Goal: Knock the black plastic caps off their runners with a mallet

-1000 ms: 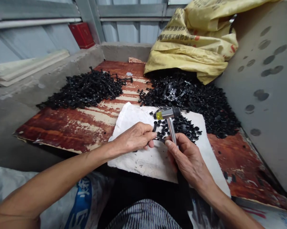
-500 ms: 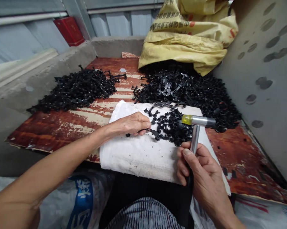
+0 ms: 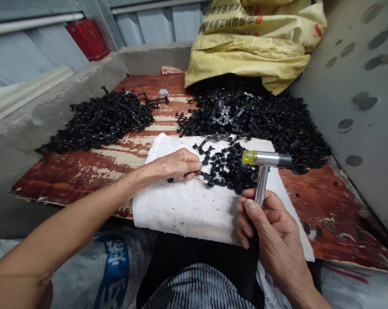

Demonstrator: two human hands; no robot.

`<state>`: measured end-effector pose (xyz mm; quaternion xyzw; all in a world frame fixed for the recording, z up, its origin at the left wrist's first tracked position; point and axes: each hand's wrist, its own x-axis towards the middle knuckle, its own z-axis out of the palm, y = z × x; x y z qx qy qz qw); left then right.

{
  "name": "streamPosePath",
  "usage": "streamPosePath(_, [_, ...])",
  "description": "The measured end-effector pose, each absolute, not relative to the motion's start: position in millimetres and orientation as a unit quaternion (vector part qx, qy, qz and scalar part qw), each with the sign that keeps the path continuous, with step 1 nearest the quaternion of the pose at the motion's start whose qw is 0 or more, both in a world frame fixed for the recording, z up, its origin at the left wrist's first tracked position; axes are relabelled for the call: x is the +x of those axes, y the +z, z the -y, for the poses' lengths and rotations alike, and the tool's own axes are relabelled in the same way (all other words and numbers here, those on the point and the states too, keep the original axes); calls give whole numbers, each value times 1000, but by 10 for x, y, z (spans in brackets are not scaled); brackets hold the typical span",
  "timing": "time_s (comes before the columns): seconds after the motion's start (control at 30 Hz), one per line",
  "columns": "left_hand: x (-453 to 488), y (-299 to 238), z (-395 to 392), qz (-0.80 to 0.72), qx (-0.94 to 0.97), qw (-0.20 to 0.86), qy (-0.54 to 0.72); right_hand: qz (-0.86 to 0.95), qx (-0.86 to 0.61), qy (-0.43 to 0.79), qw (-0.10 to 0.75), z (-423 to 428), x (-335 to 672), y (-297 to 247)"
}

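My left hand [image 3: 181,165] is closed over a thin black linkage part [image 3: 204,175] on the white cloth [image 3: 194,212]. Fingers hide much of that part; a round end pokes out left below the hand. Held upright in my right hand [image 3: 271,227] is a mallet [image 3: 267,158] with a metal head, one yellow face and one dark face. Its shaft runs down through my fingers to a black grip. Between the hands, partly behind the mallet, a small heap of round black caps [image 3: 237,171] lies on the cloth.
A pile of black linkage parts [image 3: 103,118] covers the board's left side. A larger pile [image 3: 226,111] spreads at the back right, below a yellow sack [image 3: 252,51]. A spotted panel [image 3: 351,107] rises at the right. A red box [image 3: 88,39] sits on the concrete ledge.
The view has shifted slightly. Both hands keep nearly the same pose, the left on the black part and the right on the mallet.
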<state>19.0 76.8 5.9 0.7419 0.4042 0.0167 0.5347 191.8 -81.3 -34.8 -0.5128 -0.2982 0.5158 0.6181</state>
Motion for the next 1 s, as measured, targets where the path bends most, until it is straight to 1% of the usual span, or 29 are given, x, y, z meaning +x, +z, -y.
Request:
streamPosePath(0.4, [191,71,-822,-407,754,515,-2,313,-520,511,608,825,1919,-369])
streamPosePath(0.5, [181,41,-853,-401,753,523,8,332,-529,517,585,842,1938,-379])
streamPosePath(0.57, [177,17,-857,-395,747,536,13,370,-546,508,555,841,1981,-375])
streamPosePath(0.63, [180,2,-851,-391,739,548,15,455,-578,446,510,809,2052,-360])
streamPosePath(0.7, [189,6,-845,-395,732,555,16,566,-595,328,466,737,2132,-334])
streamPosePath(0.8, [205,33,-846,-410,721,559,6,695,-554,178,422,582,2218,-275])
streamPosePath(0.9, [202,34,-862,-415,708,571,7,748,-510,105,411,441,2230,-218])
streamPosePath(1.0, [176,-15,-887,-408,681,608,15,762,-505,56,401,353,2213,-210])
